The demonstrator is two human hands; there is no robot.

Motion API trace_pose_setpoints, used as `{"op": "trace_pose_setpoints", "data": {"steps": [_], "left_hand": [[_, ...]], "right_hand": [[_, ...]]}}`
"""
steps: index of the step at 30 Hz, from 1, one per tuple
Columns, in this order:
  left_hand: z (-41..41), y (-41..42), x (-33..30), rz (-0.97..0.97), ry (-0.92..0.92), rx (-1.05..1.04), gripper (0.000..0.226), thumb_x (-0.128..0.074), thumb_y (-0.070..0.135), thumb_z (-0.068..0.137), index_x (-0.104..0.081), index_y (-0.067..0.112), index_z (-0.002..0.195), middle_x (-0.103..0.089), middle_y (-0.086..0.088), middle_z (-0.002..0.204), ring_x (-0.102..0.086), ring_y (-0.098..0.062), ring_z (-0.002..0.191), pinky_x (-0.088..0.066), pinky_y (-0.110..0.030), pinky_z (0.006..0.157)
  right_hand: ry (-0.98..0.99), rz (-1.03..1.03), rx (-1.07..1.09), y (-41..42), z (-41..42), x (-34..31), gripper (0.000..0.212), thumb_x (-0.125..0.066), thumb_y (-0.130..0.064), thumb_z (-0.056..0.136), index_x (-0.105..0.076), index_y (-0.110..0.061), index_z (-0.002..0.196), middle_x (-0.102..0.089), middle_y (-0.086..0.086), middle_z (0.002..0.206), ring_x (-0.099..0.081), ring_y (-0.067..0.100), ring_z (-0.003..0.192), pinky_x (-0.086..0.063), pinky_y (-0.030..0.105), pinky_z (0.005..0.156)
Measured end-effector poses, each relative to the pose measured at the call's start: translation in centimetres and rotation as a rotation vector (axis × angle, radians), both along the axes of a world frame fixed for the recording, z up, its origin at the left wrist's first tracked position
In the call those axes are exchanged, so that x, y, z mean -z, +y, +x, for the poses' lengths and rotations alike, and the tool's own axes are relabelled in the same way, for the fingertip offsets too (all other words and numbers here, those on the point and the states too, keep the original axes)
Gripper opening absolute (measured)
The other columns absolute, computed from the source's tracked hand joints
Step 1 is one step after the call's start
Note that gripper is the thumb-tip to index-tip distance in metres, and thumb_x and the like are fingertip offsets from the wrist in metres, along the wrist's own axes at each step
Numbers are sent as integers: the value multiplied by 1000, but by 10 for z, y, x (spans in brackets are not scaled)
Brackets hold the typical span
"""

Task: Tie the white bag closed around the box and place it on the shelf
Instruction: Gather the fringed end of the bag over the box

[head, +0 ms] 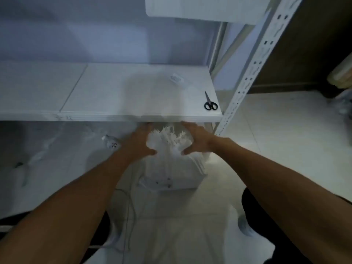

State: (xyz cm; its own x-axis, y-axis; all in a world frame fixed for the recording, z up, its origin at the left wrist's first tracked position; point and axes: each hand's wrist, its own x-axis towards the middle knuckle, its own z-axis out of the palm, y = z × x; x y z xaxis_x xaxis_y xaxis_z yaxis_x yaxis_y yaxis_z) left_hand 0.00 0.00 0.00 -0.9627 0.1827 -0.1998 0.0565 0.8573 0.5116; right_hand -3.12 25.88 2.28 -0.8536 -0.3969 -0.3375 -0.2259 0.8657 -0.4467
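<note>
Head view: white bag (pixel 172 168), boxy below, its gathered frayed top cupped loosely between spread left hand (pixel 140 141) and right hand (pixel 196 139).

Dim, bluish light, soft overall focus, with the floor (pixel 276 141) brightest at right of frame. Wide-angle bending at the edges; soft shadow on the shelf (pixel 106 92) at centre, dark upper right corner.

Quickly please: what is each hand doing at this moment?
Left hand: open, pressed on the white bag neck.
Right hand: open, pressed on the other side.
</note>
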Motion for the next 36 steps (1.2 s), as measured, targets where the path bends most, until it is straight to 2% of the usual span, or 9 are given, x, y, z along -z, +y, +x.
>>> {"op": "trace_pose_setpoints", "data": {"steps": [6,14,18,21,23,25,28,31,36], "left_hand": [[-6,-2,20,19,57,-233,100,-81,36,73,-23,22,153,-39,-15,145,-46,-32,129,-42,-41,105],[35,3,35,263,-85,-430,103,-84,27,73,-17,9,150,-45,-16,142,-48,-32,128,-42,-33,93],[40,4,41,371,-129,-506,78,-81,26,77,-39,6,139,-57,-13,126,-56,-27,112,-40,-25,79],[36,-1,53,419,-134,-527,44,-80,26,79,-60,7,114,-59,-5,98,-55,-20,90,-41,-26,74],[38,-4,59,400,-52,-517,21,-76,21,83,-58,10,75,-51,-1,69,-49,-17,68,-37,-27,65],[42,-5,66,397,59,-562,36,-70,16,87,-48,14,59,-39,5,55,-38,-10,51,-34,-24,58],[51,-10,70,483,99,-725,23,-66,12,90,-64,-10,86,-53,-4,60,-46,-9,55,-37,-12,50],[55,-16,79,548,99,-803,21,-70,18,87,-70,0,98,-70,-17,85,-66,-28,79,-51,-29,72],[53,-18,80,488,151,-879,22,-68,15,87,-62,-6,90,-66,-28,91,-64,-41,87,-47,-36,70]], "right_hand": [[-94,-31,86,-18,-15,26,124,-91,-35,61,-12,-26,156,-23,10,161,-25,35,146,-29,51,117],[-50,-52,229,-19,16,24,82,-75,2,79,-35,-11,149,-50,19,143,-53,34,125,-44,32,95],[24,23,235,-8,15,40,15,-74,-3,75,-65,-8,85,-67,11,91,-64,29,89,-46,30,71],[-8,-55,275,-2,15,49,26,-70,-4,78,-52,-8,61,-55,6,66,-53,20,68,-33,26,57],[-1,-118,334,1,16,53,22,-69,-5,82,-57,4,67,-56,8,65,-51,19,63,-36,26,57],[7,-202,447,3,12,56,19,-68,-5,84,-61,11,75,-59,11,66,-53,19,61,-41,28,59],[40,-274,631,4,-1,57,16,-60,-4,81,-63,12,81,-63,18,69,-61,24,64,-54,36,60],[2,-358,764,3,-12,55,17,-56,-2,80,-66,10,86,-70,29,87,-70,36,79,-59,56,76],[-28,-357,780,-5,-9,46,17,-45,-8,90,-62,-4,90,-65,17,88,-63,33,85,-53,43,77]]}}
